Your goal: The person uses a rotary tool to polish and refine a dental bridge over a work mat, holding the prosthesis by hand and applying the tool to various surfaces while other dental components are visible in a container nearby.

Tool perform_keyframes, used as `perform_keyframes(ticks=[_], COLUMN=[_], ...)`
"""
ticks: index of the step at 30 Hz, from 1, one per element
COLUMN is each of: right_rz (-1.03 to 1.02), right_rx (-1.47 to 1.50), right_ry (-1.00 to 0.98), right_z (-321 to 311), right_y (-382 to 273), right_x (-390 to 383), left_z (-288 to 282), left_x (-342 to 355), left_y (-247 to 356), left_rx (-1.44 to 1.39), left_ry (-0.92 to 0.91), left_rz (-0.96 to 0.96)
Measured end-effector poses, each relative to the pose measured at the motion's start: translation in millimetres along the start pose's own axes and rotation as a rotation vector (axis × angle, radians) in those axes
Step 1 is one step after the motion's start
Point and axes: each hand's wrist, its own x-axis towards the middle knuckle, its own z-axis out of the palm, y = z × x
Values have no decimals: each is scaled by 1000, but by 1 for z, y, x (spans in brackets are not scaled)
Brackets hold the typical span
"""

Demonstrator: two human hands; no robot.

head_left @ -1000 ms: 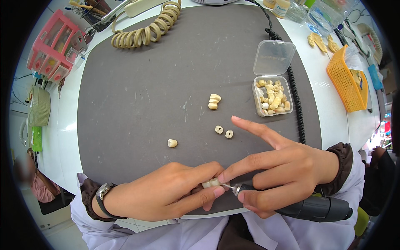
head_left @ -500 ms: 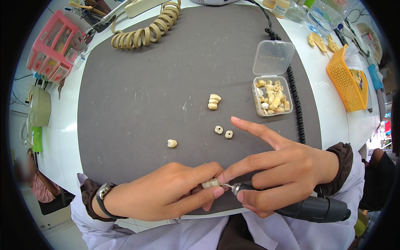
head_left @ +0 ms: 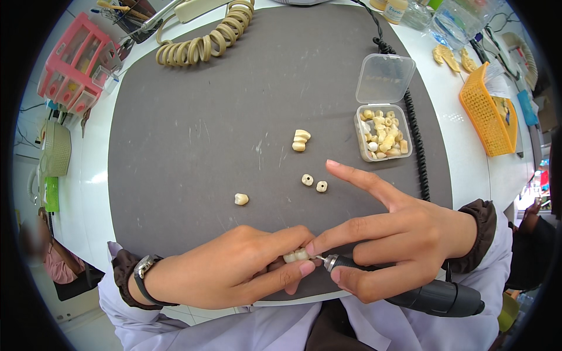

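Observation:
Between its thumb and fingers, my left hand (head_left: 234, 270) pinches a small tooth-coloured dental bridge (head_left: 297, 255) close to the mat's near edge. My right hand (head_left: 404, 237) is closed round a black rotary handpiece (head_left: 442, 297), its index finger stretched out forward. The thin metal bur at its tip reaches the bridge's right end; exact contact is hard to make out. Beyond my hands lie a single crown (head_left: 241, 199), two small crowns with dark holes, one (head_left: 307, 180) beside the other (head_left: 321, 186), and another bridge piece (head_left: 301, 140).
A clear lidded box (head_left: 360, 153) of crowns stands open at right, beside a black coiled cord (head_left: 417, 152). Grey mat (head_left: 193, 123) covers the white table. A beige coiled hose (head_left: 205, 48), pink drawer unit (head_left: 73, 64) and orange basket (head_left: 486, 111) stand round the edges.
The handpiece's rear end has dipped slightly and shifted a little left, with my right hand still round it. My left hand keeps its hold on the bridge almost unmoved.

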Motion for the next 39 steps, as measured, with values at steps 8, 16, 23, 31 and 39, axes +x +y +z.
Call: perform_keyframes(ticks=[8,16,23,31,39], right_rz=[16,22,20,22,20], right_rx=[33,32,41,52,59], right_ry=[-15,-1,-14,-21,-25], right_z=[-2,0,-2,-2,-2], right_y=[0,1,-1,-1,0], right_x=[0,-1,0,0,0], left_z=[3,-1,4,4,2], left_x=[1,0,1,2,1], left_y=[-4,1,-5,-6,-2], left_rx=[3,7,2,-3,4], left_ry=[26,8,29,30,16], left_rz=[88,13,106,130,71])
